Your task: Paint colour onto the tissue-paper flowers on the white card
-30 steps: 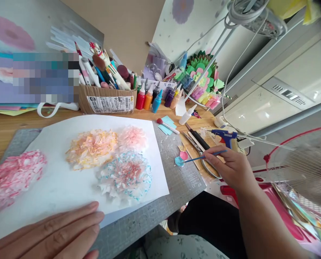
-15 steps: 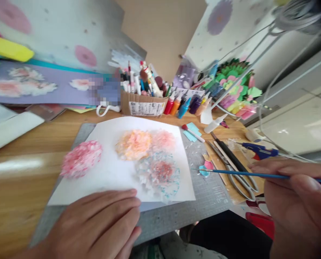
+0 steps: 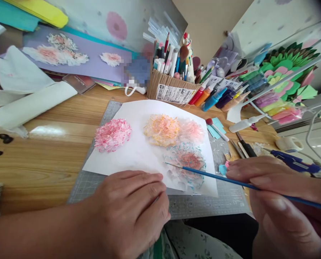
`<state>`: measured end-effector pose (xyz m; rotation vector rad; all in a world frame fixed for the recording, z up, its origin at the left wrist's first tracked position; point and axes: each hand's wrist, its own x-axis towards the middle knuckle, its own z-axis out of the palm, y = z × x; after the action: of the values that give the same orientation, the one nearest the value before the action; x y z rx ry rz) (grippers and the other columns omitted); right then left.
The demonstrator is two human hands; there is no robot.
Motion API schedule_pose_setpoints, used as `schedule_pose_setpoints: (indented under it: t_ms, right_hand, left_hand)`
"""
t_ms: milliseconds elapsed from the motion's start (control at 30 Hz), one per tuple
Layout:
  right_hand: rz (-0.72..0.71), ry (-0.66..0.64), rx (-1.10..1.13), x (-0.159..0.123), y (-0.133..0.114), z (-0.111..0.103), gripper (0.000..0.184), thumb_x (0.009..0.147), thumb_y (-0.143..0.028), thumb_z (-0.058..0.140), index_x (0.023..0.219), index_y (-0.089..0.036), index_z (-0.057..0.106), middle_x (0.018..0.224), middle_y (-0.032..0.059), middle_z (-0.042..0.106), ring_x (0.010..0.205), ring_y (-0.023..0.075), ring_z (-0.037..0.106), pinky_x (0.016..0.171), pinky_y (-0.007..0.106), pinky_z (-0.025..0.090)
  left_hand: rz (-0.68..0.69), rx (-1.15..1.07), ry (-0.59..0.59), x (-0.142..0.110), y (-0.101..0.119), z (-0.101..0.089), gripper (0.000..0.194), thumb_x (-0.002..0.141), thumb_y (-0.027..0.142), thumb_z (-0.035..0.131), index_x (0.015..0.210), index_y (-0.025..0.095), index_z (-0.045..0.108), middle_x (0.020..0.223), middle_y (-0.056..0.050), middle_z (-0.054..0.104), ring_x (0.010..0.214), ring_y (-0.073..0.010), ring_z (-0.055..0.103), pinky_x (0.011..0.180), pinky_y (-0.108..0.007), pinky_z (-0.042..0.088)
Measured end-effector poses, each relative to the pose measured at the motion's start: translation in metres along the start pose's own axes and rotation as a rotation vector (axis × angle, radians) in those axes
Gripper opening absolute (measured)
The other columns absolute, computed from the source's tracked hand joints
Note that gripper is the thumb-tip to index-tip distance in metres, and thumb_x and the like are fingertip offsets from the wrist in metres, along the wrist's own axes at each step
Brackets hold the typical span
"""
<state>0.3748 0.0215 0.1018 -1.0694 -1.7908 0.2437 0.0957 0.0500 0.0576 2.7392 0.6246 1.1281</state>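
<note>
My right hand (image 3: 281,194) pinches a thin blue paintbrush (image 3: 217,176), its fine tip pointing left. That tip is over or beside a pale blue-edged paper flower (image 3: 191,163) with a reddish centre; contact cannot be told. My left hand (image 3: 139,201) lies with extended fingers on the front edge of a white paper sheet (image 3: 139,158), holding nothing between them. On the sheet are also a pink-and-white ruffled flower (image 3: 113,135), an orange-yellow one (image 3: 163,129) and a pale pink one (image 3: 193,130).
A grey cutting mat (image 3: 203,208) lies under the sheet. Behind stand a cardboard box (image 3: 173,90) of pens and brushes and several paint bottles (image 3: 214,99). A glue gun (image 3: 295,162) and white tape roll (image 3: 289,143) are at right. Finished flowers (image 3: 55,52) rest on purple card.
The brush has moved left, from right of the sheet to over the blue-edged flower. My left hand stays at the sheet's front edge, its fingers a little more bent. The view has shifted left.
</note>
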Motion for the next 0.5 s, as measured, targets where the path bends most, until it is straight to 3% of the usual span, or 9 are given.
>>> schedule_pose_setpoints:
  t_ms: [133, 333, 500]
  right_hand:
    - [-0.020, -0.101, -0.039, 0.005, 0.003, 0.000, 0.038, 0.084, -0.021, 0.070, 0.118, -0.036, 0.076, 0.100, 0.0000, 0.078, 0.091, 0.0266, 0.075, 0.085, 0.050, 0.061]
    - [0.001, -0.040, 0.045, 0.007, 0.008, 0.004, 0.027, 0.087, -0.028, 0.068, 0.110, -0.038, 0.079, 0.096, 0.0016, 0.078, 0.084, 0.0264, 0.074, 0.077, 0.051, 0.059]
    - [-0.001, -0.033, -0.026, 0.006, 0.010, 0.006, 0.027, 0.087, -0.031, 0.070, 0.111, -0.040, 0.077, 0.094, 0.0016, 0.077, 0.083, 0.0272, 0.074, 0.075, 0.051, 0.059]
  left_hand:
    - [-0.056, 0.010, -0.014, 0.000, 0.004, -0.003, 0.014, 0.092, 0.014, 0.059, 0.088, 0.019, 0.071, 0.084, -0.002, 0.078, 0.082, -0.0168, 0.076, 0.088, -0.028, 0.064]
    - [-0.059, 0.000, -0.031, -0.002, 0.005, -0.004, 0.012, 0.093, 0.016, 0.059, 0.089, 0.019, 0.070, 0.075, -0.001, 0.074, 0.082, -0.0182, 0.075, 0.088, -0.029, 0.064]
    - [-0.025, -0.003, -0.018, -0.002, 0.003, -0.002, 0.012, 0.092, 0.017, 0.059, 0.088, 0.019, 0.070, 0.074, -0.002, 0.073, 0.078, -0.0179, 0.074, 0.087, -0.030, 0.065]
